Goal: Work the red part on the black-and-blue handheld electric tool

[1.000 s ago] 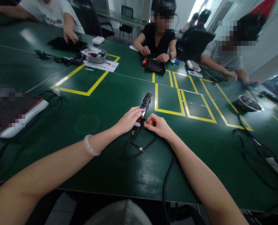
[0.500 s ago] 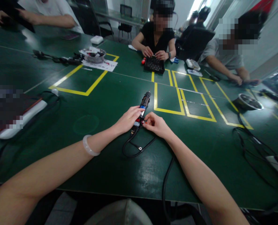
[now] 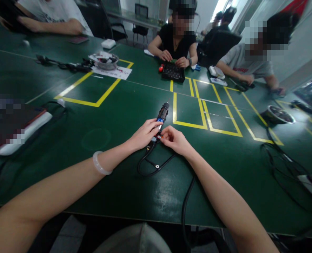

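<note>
A slim electric screwdriver (image 3: 163,111) lies on the green table, its black nose pointing away from me. Silver, blue and red inner parts show along its body. My left hand (image 3: 144,134) lies over the middle of it, fingers curled across the top and holding it. At its right side, my right hand (image 3: 173,139) is closed in a pinch near the rear end. Small red and white bits show at those fingertips, too small to name. A black cord (image 3: 141,173) runs from the rear, with a loose ring terminal (image 3: 157,166) beside it.
Yellow tape outlines (image 3: 190,124) mark the tabletop. A metal bowl (image 3: 107,61) stands on paper at the back left, another bowl (image 3: 278,115) at right with cables. Across the table, a person handles something over a black tray (image 3: 173,72). A dark-covered stack (image 3: 16,123) lies left.
My left fingers have shifted slightly, covering more of the red part. My right fingertips moved a little; red and white bits show there now. The screwdriver stays put.
</note>
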The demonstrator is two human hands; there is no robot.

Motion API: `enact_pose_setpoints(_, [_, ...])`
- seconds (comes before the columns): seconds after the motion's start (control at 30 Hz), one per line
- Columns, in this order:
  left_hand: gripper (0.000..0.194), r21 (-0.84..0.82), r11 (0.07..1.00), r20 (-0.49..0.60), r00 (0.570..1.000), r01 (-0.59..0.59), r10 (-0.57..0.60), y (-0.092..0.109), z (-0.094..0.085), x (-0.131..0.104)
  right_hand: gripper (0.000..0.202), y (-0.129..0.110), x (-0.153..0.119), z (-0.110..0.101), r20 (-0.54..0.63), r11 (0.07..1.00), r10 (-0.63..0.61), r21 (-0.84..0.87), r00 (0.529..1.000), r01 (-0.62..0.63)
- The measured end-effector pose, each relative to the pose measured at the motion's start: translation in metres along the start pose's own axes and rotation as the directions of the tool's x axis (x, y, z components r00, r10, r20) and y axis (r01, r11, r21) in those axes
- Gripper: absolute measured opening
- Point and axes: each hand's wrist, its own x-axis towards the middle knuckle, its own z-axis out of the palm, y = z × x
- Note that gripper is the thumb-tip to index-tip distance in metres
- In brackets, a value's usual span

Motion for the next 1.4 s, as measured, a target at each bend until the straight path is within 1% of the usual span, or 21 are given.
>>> enact_pose_setpoints(0.13, [0.048,0.042,0.999,0.044,0.999,-0.015,0.013,0.003,0.0,-0.002,0.021,0.0,-0.001,0.001,0.006,1.0,-0.018,0.024,1.0,0.018])
enact_pose_setpoints(0.23, [0.057,0.078,0.997,0.08,0.997,-0.011,0.005,0.005,0.0,-0.004,0.028,0.002,-0.002,0.001,0.012,0.999,-0.033,0.027,0.999,0.033])
enact_pose_setpoints(0.33, [0.065,0.128,0.992,0.087,0.996,-0.016,0.005,0.006,0.002,-0.004,0.034,0.004,-0.002,0.002,0.011,0.997,-0.065,0.029,0.998,0.065])
enact_pose_setpoints(0.43, [0.068,0.169,0.985,0.09,0.996,-0.034,0.019,0.005,0.003,-0.004,0.039,0.004,-0.002,0.002,0.024,0.996,-0.089,0.032,0.996,0.088])
enact_pose_setpoints(0.5, [0.065,0.18,0.983,0.098,0.995,-0.04,0.022,0.005,0.003,-0.004,0.041,0.003,-0.001,0.003,0.032,0.995,-0.089,0.035,0.995,0.088])
enact_pose_setpoints(0.67, [0.044,0.228,0.973,0.106,0.994,-0.028,0.004,0.01,0.002,-0.005,0.04,0.004,0.0,0.004,0.004,0.996,-0.083,0.01,0.997,0.083])
enact_pose_setpoints(0.77, [0.04,0.286,0.958,0.101,0.995,-0.017,-0.012,0.014,0.001,-0.006,0.034,0.007,0.002,0.001,-0.036,0.997,-0.073,-0.002,0.997,0.073])
enact_pose_setpoints(0.9, [0.035,0.352,0.936,0.109,0.994,-0.015,-0.024,0.015,-0.001,-0.006,0.021,0.011,0.004,-0.011,-0.073,1.0,0.026,0.005,0.997,-0.026])
enact_pose_setpoints(1.0, [0.032,0.361,0.932,0.123,0.992,-0.028,-0.017,0.013,-0.008,-0.004,0.016,0.012,0.006,-0.022,-0.077,0.992,0.111,0.074,0.991,-0.106])
enact_pose_setpoints(1.1, [0.031,0.367,0.93,0.112,0.993,-0.023,-0.02,0.006,-0.02,-0.003,0.016,0.012,0.008,-0.026,-0.094,0.979,0.152,0.147,0.984,-0.138])
enact_pose_setpoints(1.23, [0.031,0.37,0.929,0.108,0.994,-0.022,-0.019,-0.004,-0.036,-0.002,0.016,0.01,0.007,-0.024,-0.103,0.98,0.152,0.147,0.983,-0.136])
enact_pose_setpoints(1.4, [0.032,0.406,0.914,0.092,0.995,0.004,-0.045,-0.015,-0.051,-0.006,0.016,0.012,0.007,-0.022,-0.107,0.981,0.146,0.14,0.983,-0.13])
